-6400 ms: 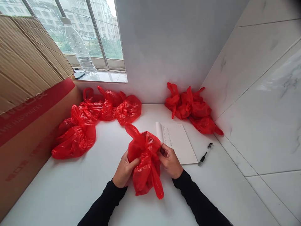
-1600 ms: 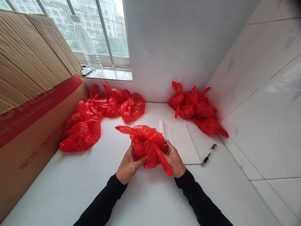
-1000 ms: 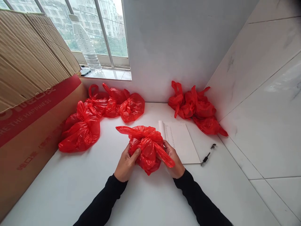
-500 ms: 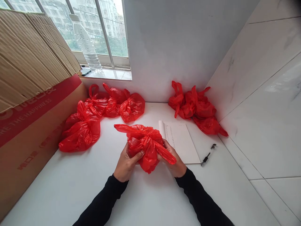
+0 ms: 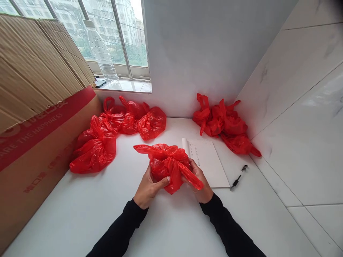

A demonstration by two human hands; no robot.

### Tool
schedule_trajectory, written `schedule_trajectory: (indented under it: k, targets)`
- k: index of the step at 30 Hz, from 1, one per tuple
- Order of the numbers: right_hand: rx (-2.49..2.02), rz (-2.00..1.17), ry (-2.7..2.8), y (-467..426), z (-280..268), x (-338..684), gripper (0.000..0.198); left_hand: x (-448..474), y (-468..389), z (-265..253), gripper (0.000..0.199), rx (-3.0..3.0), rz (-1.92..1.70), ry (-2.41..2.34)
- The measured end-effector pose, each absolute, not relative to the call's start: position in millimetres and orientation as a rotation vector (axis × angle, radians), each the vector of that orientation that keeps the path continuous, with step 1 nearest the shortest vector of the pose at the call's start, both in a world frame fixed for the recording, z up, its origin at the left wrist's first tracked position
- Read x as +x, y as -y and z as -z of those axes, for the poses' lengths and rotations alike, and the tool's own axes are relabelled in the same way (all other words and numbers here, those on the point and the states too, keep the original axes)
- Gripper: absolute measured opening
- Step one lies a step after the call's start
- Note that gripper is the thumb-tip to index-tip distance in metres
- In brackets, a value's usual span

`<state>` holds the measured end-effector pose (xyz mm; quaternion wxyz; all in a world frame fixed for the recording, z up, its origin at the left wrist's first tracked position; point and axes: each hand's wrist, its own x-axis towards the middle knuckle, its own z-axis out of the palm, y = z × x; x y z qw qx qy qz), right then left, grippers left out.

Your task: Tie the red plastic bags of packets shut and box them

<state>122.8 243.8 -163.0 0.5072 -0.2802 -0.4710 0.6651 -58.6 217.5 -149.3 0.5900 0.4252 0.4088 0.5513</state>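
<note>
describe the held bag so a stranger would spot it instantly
On the white table, find the notebook, then look just left of it. Between the left hand and the right hand is a red bag, one end sticking out each side. Only this one is held; the other bags lie in two groups.

Corner of a plain indoor room, more like a home or small office than a workshop.
A white tabletop (image 5: 166,232) meets a smooth wall (image 5: 193,46) and marble-patterned tiles (image 5: 300,114); the window (image 5: 121,39) overlooks multi-storey buildings (image 5: 127,21). A water bottle (image 5: 103,57) on the sill (image 5: 135,86), an open notebook (image 5: 211,164) and a pen (image 5: 236,181) suggest everyday use.
</note>
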Motion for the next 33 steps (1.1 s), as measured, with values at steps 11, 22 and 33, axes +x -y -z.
schedule_trajectory:
  k: [11,22,33]
  targets:
    - [-0.729,-1.525,1.241,-239,153,127,0.038,-57,-219,155,0.060,0.873,-1.295,-0.989]
    - [-0.700,-1.548,1.302,-238,159,124,0.040,-60,-218,155,0.067,0.864,-1.379,-0.998]
    - [-0.689,-1.551,1.316,-236,166,124,0.044,-61,-219,153,0.052,0.809,-1.374,-1.017]
